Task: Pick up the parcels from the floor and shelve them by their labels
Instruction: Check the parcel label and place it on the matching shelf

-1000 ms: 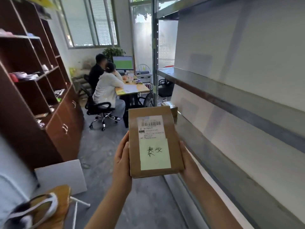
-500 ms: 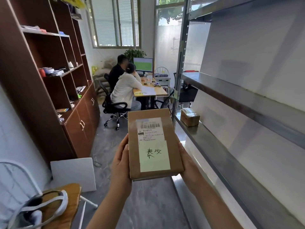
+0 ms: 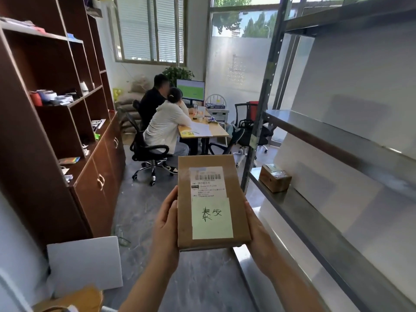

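parcel (image 3: 211, 203) is off the floor, held btw both hands in front of the metal shelf (image 3: 304, 206). left hand (image 3: 165, 224) grips its left edge, right hand (image 3: 256, 230) its right edge, label (image 3: 211, 218) facing up. not shelved yet. one small box (image 3: 275, 178) already sits at the shelf's far end. left, i reckon: match label, place it. other floor parcels aren't in view.

both bare forearms reach forward from the bottom of the view, converging toward the middle. the left hand (image 3: 166, 224) grips the left long edge of a cardboard parcel (image 3: 210, 183), thumb lying along the edge, fingers hidden beneath. the right hand (image 3: 256, 230) clasps the right long edge the same way. both palms face inward, wrists straight, hands level with each other.
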